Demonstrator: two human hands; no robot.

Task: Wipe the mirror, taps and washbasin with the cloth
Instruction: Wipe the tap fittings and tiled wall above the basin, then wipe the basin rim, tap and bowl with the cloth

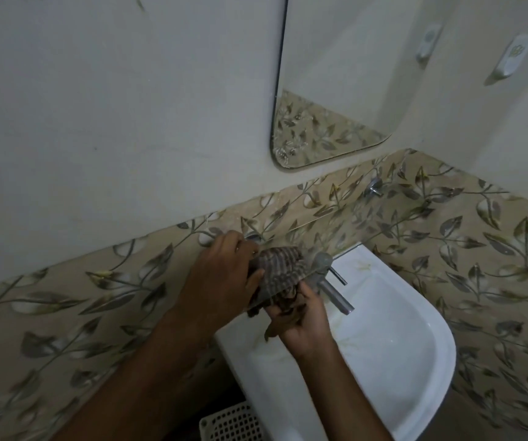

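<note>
Both your grips clutch the striped cloth [277, 272]: left hand [224, 275], right hand [300, 319], just beside the tap [332, 286] over the washbasin [415, 361].

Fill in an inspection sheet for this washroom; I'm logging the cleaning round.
Surface: white basin, yellowish streaks inside; glass shelf above it.
Job's things: striped cloth bunched over the shelf edge by the tap; mirror speckled low down.
Clutter: white basket on the floor.
Hands: left hand on the cloth; right hand grips its hanging end.
Cables: nothing seen.
Surroundings: leaf-pattern tiles, wall hook, second wall tap.
</note>
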